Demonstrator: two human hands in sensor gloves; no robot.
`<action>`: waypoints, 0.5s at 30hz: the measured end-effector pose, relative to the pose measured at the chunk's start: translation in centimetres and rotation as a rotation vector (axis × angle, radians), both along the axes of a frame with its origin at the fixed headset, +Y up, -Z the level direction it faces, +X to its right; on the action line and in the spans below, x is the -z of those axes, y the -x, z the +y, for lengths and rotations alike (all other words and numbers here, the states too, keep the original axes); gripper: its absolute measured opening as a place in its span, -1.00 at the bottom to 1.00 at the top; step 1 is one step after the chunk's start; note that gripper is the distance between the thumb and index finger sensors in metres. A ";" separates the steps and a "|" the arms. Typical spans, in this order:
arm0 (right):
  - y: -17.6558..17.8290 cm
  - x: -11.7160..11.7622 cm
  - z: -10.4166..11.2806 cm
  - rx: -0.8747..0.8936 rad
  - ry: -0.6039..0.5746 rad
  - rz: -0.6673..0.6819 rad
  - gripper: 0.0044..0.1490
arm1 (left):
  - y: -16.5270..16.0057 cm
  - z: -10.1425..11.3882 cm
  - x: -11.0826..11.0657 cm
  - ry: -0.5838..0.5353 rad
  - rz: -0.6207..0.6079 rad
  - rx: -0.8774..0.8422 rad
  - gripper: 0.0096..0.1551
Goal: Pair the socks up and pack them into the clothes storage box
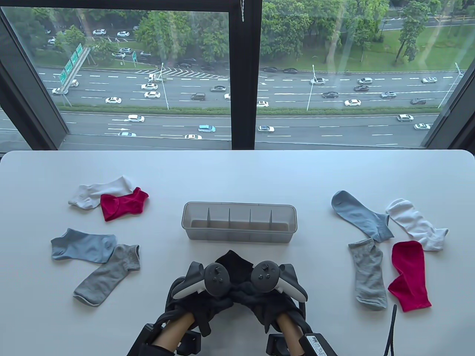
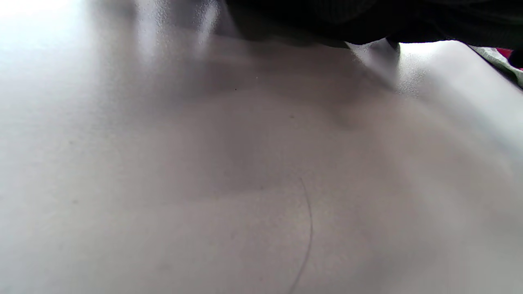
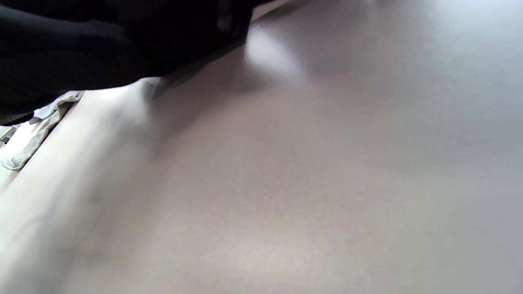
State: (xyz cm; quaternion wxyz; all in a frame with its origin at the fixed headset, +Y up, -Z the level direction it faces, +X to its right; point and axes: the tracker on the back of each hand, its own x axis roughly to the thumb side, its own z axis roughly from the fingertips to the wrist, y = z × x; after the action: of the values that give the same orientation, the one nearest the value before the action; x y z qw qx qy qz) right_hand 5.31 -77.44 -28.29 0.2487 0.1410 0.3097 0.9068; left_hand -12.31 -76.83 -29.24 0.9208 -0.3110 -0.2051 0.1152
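Centrally, just before the clear storage box point(image 1: 239, 222): left hand point(image 1: 202, 293) and right hand point(image 1: 272, 291) side by side on black sock fabric point(image 1: 233, 265), finger state hidden under the trackers, grip impossible to tell. Left of the box: white point(image 1: 98, 191), red point(image 1: 122, 204), blue point(image 1: 83, 246) and grey point(image 1: 107, 274) socks. Right of it: blue point(image 1: 360, 215), white point(image 1: 415, 222), grey point(image 1: 367, 276), red point(image 1: 408, 276).

The white, round-cornered table point(image 1: 237, 167) carries a translucent grey plastic storage box point(image 1: 239, 222) (five compartments) just beyond the grip point. Left of the grip lie a white sock point(image 1: 94, 193), a red sock point(image 1: 124, 204), a light blue sock point(image 1: 83, 245) and a grey sock point(image 1: 107, 274). Right of the grip lie a blue sock point(image 1: 360, 215), a white ankle sock point(image 1: 417, 224), a grey ankle sock point(image 1: 367, 274) and a red ankle sock point(image 1: 408, 276).
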 end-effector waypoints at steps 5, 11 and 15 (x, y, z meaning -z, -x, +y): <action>0.0 0.1 0.1 0.012 0.011 -0.007 -0.38 | 0.0 -0.3 0.0 0.087 -0.011 -0.031 -0.48; -0.2 0.2 0.1 0.020 0.015 -0.012 -0.43 | -0.1 -0.1 -0.1 0.024 0.003 -0.034 -0.38; -0.1 0.0 0.1 0.021 -0.006 -0.036 -0.40 | 0.0 0.1 0.0 0.023 -0.001 -0.044 -0.48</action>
State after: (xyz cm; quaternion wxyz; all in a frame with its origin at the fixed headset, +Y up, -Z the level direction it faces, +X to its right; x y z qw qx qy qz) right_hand 5.43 -77.32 -28.30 0.2632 0.1284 0.3009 0.9076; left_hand -12.29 -76.75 -29.24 0.9144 -0.3169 -0.2109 0.1376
